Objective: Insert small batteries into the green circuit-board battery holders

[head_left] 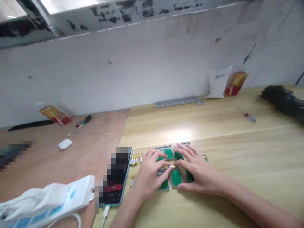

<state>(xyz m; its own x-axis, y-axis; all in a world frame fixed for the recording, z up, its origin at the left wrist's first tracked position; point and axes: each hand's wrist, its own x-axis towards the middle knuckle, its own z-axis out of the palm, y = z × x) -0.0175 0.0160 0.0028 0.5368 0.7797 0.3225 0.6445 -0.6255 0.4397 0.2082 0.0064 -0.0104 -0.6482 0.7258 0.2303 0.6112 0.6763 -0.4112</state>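
Several small green circuit boards (176, 177) lie in rows on the light wooden table (237, 148). My left hand (148, 175) rests on the left boards, fingers curled, thumb and forefinger meeting at a small battery (172, 166) in the middle. My right hand (198, 172) lies over the right boards, its thumb and forefinger pinching the same small battery while the other fingers stretch out. A few loose batteries (134, 160) lie just left of the boards.
A phone (117, 180) on a cable lies left of my hands, with a white power strip (47, 198) at the near left. An earbud case (65, 144), screwdrivers (80, 125), (248, 116), packets (55, 114), grey parts (178, 102) and black items (283, 99) sit farther back by the wall.
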